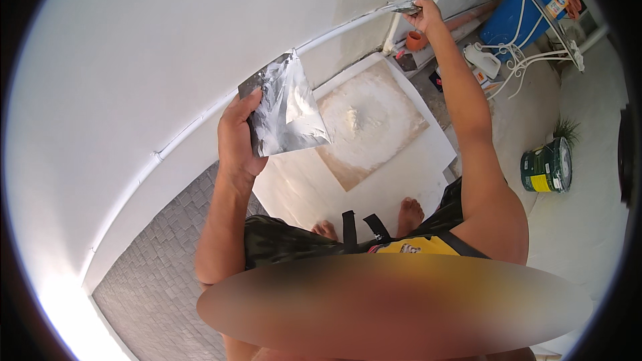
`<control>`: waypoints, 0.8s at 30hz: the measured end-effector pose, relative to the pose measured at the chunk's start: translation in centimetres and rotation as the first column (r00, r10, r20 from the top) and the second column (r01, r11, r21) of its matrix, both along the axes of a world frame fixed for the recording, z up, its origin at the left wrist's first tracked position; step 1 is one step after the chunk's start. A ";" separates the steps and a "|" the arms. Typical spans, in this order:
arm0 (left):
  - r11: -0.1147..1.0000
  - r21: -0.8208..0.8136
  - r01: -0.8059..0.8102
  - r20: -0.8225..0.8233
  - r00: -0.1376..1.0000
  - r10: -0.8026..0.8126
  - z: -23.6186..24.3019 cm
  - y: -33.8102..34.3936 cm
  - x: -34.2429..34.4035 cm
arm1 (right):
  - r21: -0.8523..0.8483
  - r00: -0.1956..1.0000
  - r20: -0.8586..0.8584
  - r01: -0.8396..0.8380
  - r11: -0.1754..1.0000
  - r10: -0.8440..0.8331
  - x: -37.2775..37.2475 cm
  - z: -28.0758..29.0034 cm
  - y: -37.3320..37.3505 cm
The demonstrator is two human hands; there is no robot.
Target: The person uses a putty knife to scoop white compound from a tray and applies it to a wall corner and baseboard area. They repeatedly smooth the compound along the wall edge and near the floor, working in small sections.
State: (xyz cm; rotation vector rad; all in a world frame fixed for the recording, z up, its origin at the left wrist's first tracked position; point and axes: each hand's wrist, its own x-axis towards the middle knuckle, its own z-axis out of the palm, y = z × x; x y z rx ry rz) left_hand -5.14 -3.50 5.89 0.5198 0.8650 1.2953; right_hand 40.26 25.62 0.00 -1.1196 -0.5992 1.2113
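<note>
1. Head view: at far left I see a pale wall (167,40), with grey paving (167,247) lying nearer, below it.
2. A thin white pipe (341,29) runs along the wall, from the near left to the far right.
3. The left hand (237,130) has a narrow grip on a dark flat plate (262,135), thumb over its left edge; the plate is tilted, and white paste (301,107) is smeared across its face.
4. Right of the plate and lower, I have a white board (287,187) on the ground, carrying a tan sheet (348,174) dusted white, with a small pale mound (353,119) around its middle.
5. Two bare feet (410,217) stand at the near side of the board.
6. Far and right of centre, the right hand (426,17) reaches to the wall, its fingers closed around a small smeared blade (404,8) at the pipe's far end; I cannot tell whether the blade touches the pipe.
7. Just beyond that hand sit an orange-brown pot (416,41) and, further right, a white jug (483,60).
8. At far right I see a blue barrel (511,20) behind a white metal frame (521,60) with curled legs.
9. Nearer, at the right, a dark green bucket (547,166) lies tipped beside a leafy plant (566,130).
</note>
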 end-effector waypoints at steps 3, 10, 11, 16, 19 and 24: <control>1.000 -0.010 -0.006 -0.033 0.999 0.006 0.3 -0.2 0.2 | -0.066 0.999 -0.043 0.001 0.998 -0.004 -0.3 -3.2 2.8; 0.999 0.049 0.018 -0.023 1.000 -0.017 0.8 -0.7 0.3 | -0.096 0.997 -0.069 0.011 0.995 -0.018 -0.3 -4.5 7.4; 0.999 0.046 0.018 -0.038 0.999 -0.016 0.7 -0.7 0.3 | -0.128 0.995 -0.089 0.038 0.991 -0.049 -0.3 -4.3 7.7; 0.999 0.031 0.012 -0.066 0.998 -0.010 0.7 -0.5 0.4 | 0.011 0.999 0.025 -0.022 1.000 0.021 -0.7 -0.5 8.2; 0.999 0.040 0.007 -0.059 0.998 -0.004 0.6 -0.5 0.4 | 0.097 0.993 0.106 -0.061 0.993 0.051 -0.4 4.2 8.5; 0.999 0.025 0.034 -0.053 0.998 -0.032 0.2 -0.5 0.2 | 0.261 0.989 0.150 -0.048 0.964 0.008 1.2 13.5 9.7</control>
